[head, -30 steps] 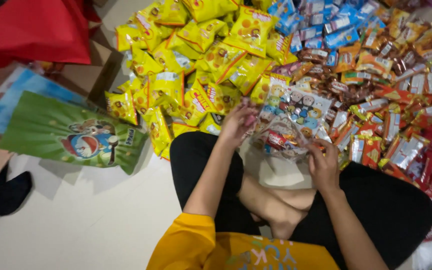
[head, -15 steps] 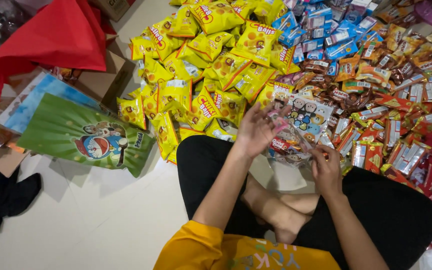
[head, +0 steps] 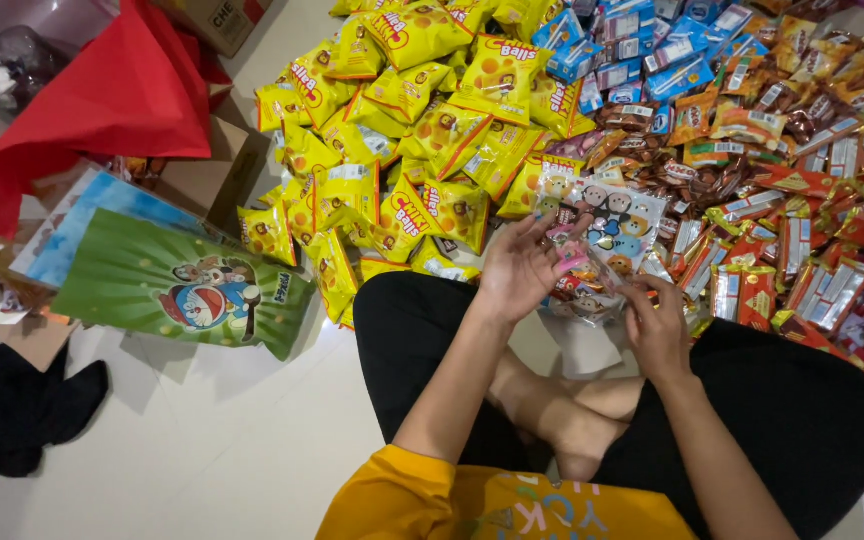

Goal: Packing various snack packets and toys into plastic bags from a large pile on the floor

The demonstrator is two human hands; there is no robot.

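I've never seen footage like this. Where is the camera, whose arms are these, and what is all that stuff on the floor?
There is no machine here. The camera sits on a person's head and looks down, so you see their own arms, yellow shirt and crossed legs in black trousers. They are sitting on a pale floor.

The left hand and the right hand both grip a clear printed bag decorated with little cartoon faces; it seems to have small snacks inside.

Spread ahead of them are heaps of snack packets: yellow packets, blue packets farther off, and red and brown wrappers to the right.

On the left lie a green cartoon gift bag, cardboard boxes, a red cloth and something black.
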